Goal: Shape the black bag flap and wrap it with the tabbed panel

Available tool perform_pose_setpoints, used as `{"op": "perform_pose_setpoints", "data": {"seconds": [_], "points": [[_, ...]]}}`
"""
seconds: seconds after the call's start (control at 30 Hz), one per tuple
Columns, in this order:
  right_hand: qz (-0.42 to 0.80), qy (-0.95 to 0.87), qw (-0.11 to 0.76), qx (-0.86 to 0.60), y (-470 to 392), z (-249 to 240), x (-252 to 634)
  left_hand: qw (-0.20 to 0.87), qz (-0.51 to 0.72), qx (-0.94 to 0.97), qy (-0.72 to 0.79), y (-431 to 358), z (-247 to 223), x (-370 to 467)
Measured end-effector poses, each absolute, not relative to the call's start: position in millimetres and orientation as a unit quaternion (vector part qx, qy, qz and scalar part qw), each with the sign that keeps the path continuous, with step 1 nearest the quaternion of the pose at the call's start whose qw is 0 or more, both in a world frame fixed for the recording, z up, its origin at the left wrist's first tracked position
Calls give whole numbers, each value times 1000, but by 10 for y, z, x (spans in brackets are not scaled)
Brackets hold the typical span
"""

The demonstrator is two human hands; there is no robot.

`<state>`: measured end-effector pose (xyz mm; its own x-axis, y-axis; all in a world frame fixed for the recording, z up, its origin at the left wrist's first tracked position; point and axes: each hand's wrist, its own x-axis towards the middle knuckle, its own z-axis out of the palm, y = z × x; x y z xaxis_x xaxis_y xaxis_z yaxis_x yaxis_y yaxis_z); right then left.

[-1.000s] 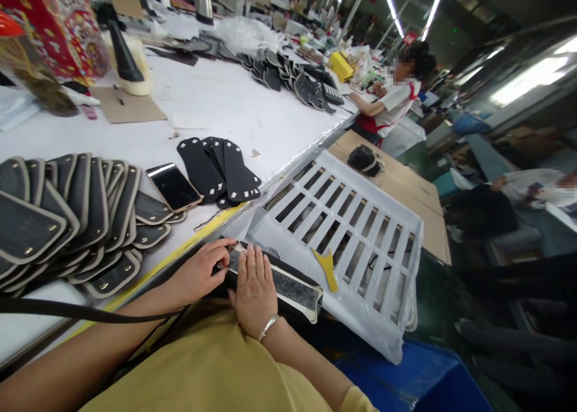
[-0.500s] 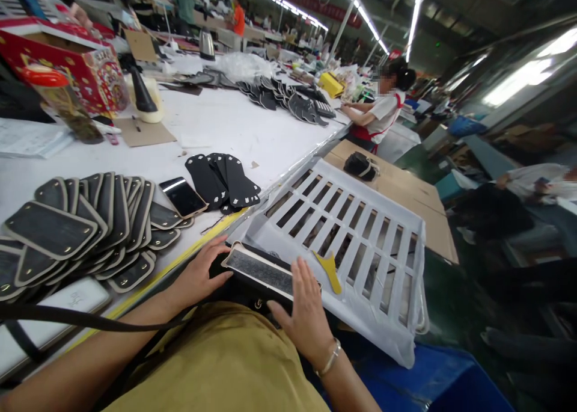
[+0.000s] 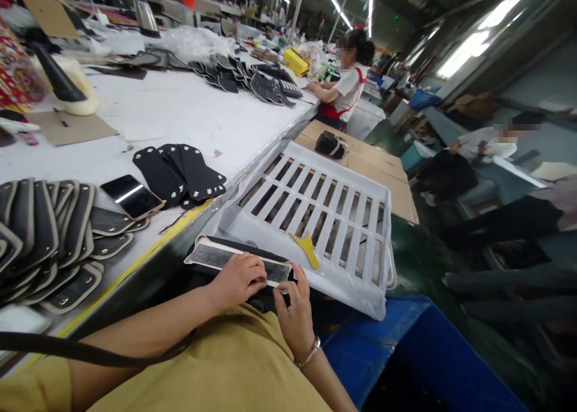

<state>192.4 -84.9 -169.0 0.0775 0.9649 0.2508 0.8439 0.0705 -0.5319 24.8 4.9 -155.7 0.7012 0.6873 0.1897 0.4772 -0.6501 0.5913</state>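
Observation:
A black bag (image 3: 195, 266) with a long grey strip (image 3: 214, 257) framed by cream edges lies at my waist, against the white slatted rack. My left hand (image 3: 241, 279) rests over the middle of the strip, fingers together and curled at its near edge. At the bag's right end my right hand (image 3: 294, 310), with a bracelet on the wrist, pinches the edge between thumb and fingers. The bag's underside and part of the strip under my left hand are hidden. Just beyond the bag, a yellow forked piece (image 3: 307, 249) lies on the rack (image 3: 311, 213).
On the table at left are dark cream-edged pieces (image 3: 67, 231), a phone (image 3: 131, 196) and black panels (image 3: 180, 171). A blue bin (image 3: 360, 346) stands below right. Cardboard (image 3: 374, 168) lies behind the rack. A co-worker (image 3: 345, 87) is at the table's far edge; another person sits right.
My left hand has moved from the bag's left end onto the middle of the strip. My right hand has gone from lying flat to pinching the right end. The view has shifted right.

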Motion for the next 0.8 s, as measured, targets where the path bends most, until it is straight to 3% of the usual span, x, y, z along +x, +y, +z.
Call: {"op": "perform_pose_setpoints", "data": {"seconds": [0.3,0.43,0.57,0.63,0.7,0.8], "points": [[180,-652,260,-689,-749,-1541,1887,235,152,897,343,51,-1467,342],[211,-609,339,-685,-726,-1600,2041,154,190,918,311,75,-1530,290],[206,-512,419,-721,-384,-1824,2611,129,107,928,333,213,-1668,214],[171,-506,313,-785,-100,-2016,2948,132,58,930,338,270,-1724,226],[139,-518,124,-835,193,-2237,3225,139,32,931,336,299,-1751,286],[155,-494,27,-855,556,-2527,3471,161,14,933,321,311,-1734,423]]}}
